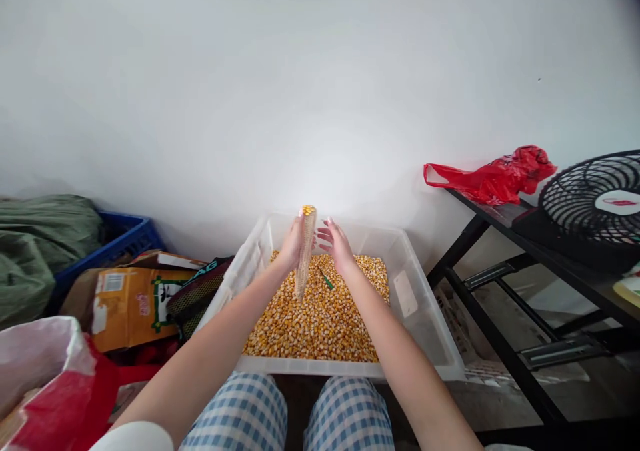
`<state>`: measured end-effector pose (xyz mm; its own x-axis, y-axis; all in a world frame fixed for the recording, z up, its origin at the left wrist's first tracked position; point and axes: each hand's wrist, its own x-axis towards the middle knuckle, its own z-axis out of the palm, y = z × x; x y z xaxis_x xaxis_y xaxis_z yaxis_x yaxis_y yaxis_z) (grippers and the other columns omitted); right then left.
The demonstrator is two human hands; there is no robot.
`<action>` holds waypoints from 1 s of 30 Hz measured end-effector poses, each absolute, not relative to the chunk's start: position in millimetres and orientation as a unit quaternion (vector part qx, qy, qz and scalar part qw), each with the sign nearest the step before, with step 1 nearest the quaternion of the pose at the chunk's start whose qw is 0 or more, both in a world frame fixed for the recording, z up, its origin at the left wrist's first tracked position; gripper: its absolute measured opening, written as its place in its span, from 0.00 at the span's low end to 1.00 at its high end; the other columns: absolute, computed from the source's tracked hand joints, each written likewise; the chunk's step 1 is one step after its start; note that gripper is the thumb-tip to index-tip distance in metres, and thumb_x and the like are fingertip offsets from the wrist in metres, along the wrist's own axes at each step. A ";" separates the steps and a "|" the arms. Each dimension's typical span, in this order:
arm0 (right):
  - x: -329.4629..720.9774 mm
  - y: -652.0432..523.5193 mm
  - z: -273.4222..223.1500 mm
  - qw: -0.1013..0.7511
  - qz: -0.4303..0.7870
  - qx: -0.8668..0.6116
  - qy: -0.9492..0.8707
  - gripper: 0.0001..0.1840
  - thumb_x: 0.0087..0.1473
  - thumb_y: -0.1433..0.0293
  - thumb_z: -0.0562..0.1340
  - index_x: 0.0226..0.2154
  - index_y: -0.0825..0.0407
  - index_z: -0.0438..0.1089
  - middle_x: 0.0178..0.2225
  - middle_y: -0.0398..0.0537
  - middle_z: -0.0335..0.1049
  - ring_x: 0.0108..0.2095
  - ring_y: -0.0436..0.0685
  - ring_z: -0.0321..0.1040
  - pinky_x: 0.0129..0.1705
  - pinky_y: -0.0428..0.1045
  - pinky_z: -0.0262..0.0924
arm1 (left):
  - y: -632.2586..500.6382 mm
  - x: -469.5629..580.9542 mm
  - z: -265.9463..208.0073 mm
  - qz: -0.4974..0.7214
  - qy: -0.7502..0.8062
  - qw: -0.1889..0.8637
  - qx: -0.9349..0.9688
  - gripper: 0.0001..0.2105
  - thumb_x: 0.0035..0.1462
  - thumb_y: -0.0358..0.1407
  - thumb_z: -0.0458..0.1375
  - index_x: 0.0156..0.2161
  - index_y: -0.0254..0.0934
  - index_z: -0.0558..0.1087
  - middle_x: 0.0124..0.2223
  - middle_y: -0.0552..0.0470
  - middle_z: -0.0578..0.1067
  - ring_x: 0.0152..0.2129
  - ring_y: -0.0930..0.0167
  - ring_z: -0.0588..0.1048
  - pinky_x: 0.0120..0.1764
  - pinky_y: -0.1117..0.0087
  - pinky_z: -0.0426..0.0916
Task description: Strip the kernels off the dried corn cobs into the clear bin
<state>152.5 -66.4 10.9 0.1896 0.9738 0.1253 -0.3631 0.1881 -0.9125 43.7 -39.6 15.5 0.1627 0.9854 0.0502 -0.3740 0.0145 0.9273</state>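
My left hand (292,243) is wrapped round a corn cob (305,257), held nearly upright above the bin. Most of the cob is bare and pale; a few yellow kernels cling to its top end. Just to the right, my right hand (336,243) is apart from the cob with its fingers spread, holding nothing. Below both hands, loose corn kernels (310,331) cover the floor of a translucent plastic bin (425,324). A small green object (327,279) lies on the kernels, too small to name.
On the right, a black folding table (550,264) bears a red plastic bag (510,174) and a black fan (595,201). At left are a blue crate (125,237), a cardboard box (135,304) and a red-and-white sack (60,384). A white wall (300,91) rises behind the bin.
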 end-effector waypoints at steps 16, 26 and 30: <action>145.2 -78.2 8.5 0.624 0.521 -0.365 -0.453 0.17 0.47 0.56 0.59 0.35 0.50 0.61 0.18 0.34 0.57 0.14 0.45 0.53 0.12 0.41 0.49 | -58.6 61.7 1.7 0.488 0.314 0.605 0.545 0.27 0.53 0.56 0.41 0.45 0.36 0.65 0.18 0.55 0.64 0.11 0.74 0.63 0.15 0.73 0.59; 149.3 -72.8 -0.9 0.630 0.460 -0.405 -0.476 0.20 0.48 0.52 0.55 0.37 0.49 0.58 0.18 0.34 0.58 0.11 0.45 0.54 0.08 0.41 0.45 | -68.9 64.4 0.6 0.491 0.252 0.619 0.560 0.24 0.54 0.53 0.44 0.47 0.37 0.64 0.19 0.57 0.63 0.11 0.77 0.62 0.15 0.76 0.58; 152.2 -73.5 -0.8 0.603 0.441 -0.416 -0.519 0.19 0.51 0.53 0.53 0.40 0.49 0.55 0.19 0.33 0.59 0.10 0.45 0.53 0.08 0.42 0.45 | -64.8 65.1 -3.5 0.477 0.260 0.641 0.542 0.26 0.53 0.55 0.43 0.47 0.36 0.65 0.18 0.56 0.64 0.11 0.76 0.62 0.15 0.75 0.57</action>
<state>152.2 -73.5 -0.8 0.0734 0.9632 0.2587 -0.0995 0.2652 -0.9591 65.1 -64.8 -3.5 0.4100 0.8936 0.1829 -0.3291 -0.0421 0.9434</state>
